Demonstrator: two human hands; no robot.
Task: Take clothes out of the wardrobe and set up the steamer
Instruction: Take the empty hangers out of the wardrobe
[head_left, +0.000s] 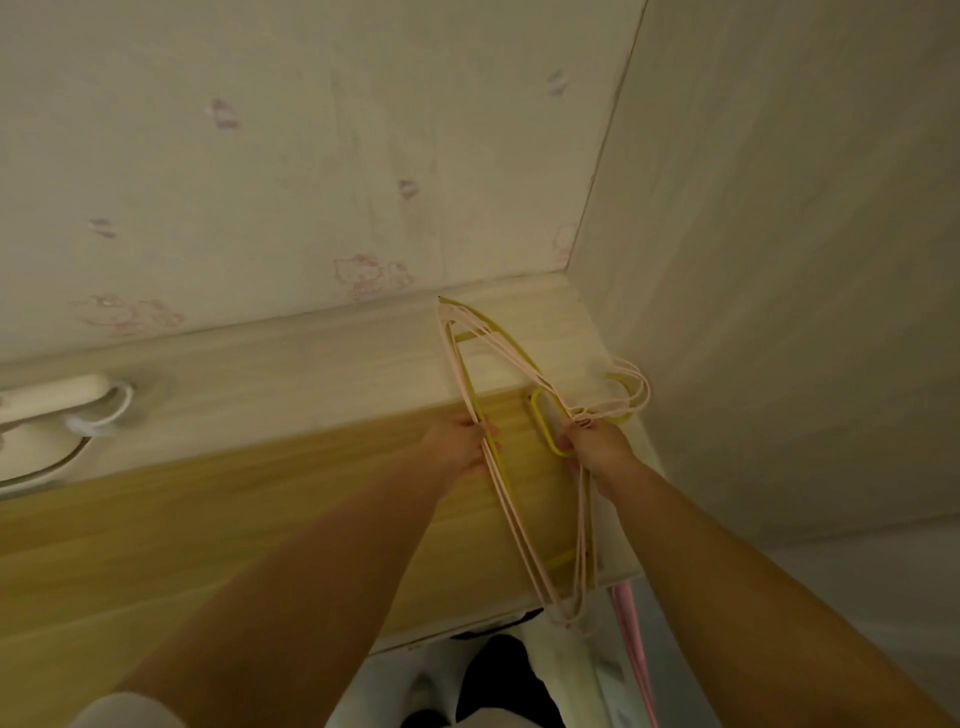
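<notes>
Both my forearms reach up from frame bottom. Left hand (460, 447): fingers wrapped around bars of hanger bundle (519, 467). Right hand (597, 444): fingers pinched shut on necks just below hooks. Hangers pink and yellow, empty, held against top edge of wooden wardrobe (208, 519). Dark and white clothes (493, 675) hang below. White cable (78, 415) lies on wardrobe top, left.

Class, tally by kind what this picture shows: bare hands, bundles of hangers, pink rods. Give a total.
Bare hands: 2 (left hand, right hand)
Bundle of thin pink and yellow plastic hangers: 1
Pink rod: 1
Total: 4
The single hangers overlap too much to count.
</notes>
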